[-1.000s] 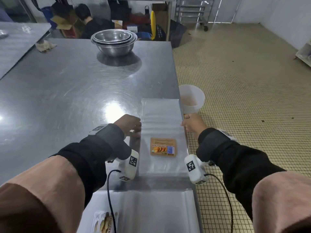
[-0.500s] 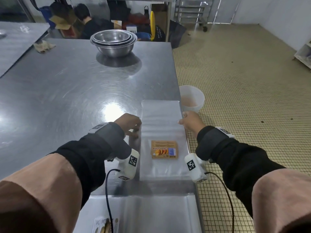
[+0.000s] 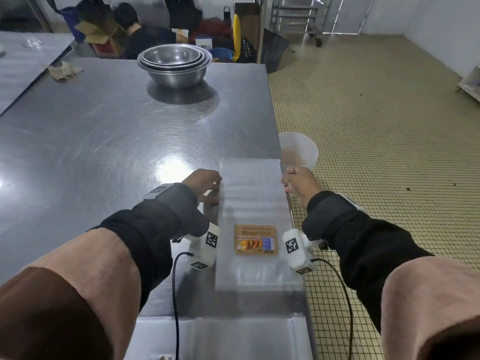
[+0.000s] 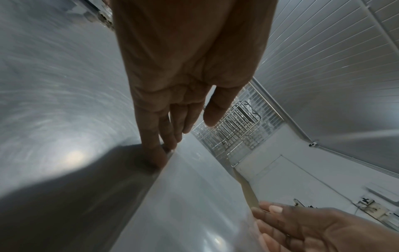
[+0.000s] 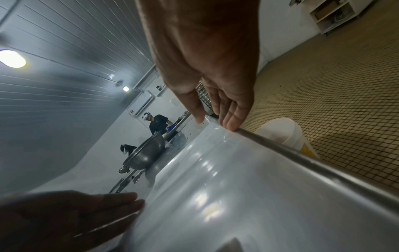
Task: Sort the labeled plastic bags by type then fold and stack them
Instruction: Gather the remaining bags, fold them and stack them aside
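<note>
A flat stack of clear plastic bags (image 3: 253, 198) with an orange "BISKUT WANGI" label (image 3: 255, 239) lies on the steel table (image 3: 104, 152), along its right edge. My left hand (image 3: 205, 183) stands at the stack's left side. In the left wrist view its straight fingertips (image 4: 161, 158) touch that edge of the bags (image 4: 194, 204), thumb apart. My right hand (image 3: 296, 181) is at the stack's right side by the table rim. Its straight fingers (image 5: 230, 125) press against the bags (image 5: 215, 187), and the thumb lies over the top edge.
A second pile of clear bags (image 3: 233, 339) lies at the near edge, with a label just showing. Nested steel bowls (image 3: 174, 62) stand at the far side, and a rag (image 3: 63, 71) at the far left. A white bucket (image 3: 298, 152) sits on the tiled floor beside the table.
Both hands have slid a little farther along the sides of the stack. The stack itself stays where it was.
</note>
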Demonstrator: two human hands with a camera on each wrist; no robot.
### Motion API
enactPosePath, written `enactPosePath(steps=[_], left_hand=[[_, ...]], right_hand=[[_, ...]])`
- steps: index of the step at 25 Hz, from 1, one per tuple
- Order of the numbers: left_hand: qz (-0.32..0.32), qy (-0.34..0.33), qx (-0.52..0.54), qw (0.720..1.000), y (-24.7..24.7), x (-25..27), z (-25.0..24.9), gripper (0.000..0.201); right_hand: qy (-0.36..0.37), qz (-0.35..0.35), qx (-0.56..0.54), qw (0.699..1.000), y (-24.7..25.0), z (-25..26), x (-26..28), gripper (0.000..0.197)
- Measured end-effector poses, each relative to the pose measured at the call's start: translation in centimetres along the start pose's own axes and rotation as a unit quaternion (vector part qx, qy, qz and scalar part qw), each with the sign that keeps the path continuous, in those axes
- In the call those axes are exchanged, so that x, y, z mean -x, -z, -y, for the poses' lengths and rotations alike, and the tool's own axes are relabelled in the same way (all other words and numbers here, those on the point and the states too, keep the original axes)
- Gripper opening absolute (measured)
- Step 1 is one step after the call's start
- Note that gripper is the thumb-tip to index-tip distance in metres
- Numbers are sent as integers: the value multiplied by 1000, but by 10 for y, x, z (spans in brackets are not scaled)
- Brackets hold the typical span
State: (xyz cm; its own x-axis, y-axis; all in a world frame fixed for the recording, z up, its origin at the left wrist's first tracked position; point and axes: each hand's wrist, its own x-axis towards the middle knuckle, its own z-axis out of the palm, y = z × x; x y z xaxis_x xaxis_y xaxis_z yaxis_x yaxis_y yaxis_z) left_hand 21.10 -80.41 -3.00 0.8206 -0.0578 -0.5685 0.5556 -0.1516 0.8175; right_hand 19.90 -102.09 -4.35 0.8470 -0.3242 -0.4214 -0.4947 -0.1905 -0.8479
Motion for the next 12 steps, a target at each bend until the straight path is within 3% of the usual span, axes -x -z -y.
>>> enactPosePath(steps=[12], left_hand=[[-3, -12, -11, 1000, 9, 29, 19, 14]], right_hand=[[5, 44, 26, 999, 18, -16, 36, 47]])
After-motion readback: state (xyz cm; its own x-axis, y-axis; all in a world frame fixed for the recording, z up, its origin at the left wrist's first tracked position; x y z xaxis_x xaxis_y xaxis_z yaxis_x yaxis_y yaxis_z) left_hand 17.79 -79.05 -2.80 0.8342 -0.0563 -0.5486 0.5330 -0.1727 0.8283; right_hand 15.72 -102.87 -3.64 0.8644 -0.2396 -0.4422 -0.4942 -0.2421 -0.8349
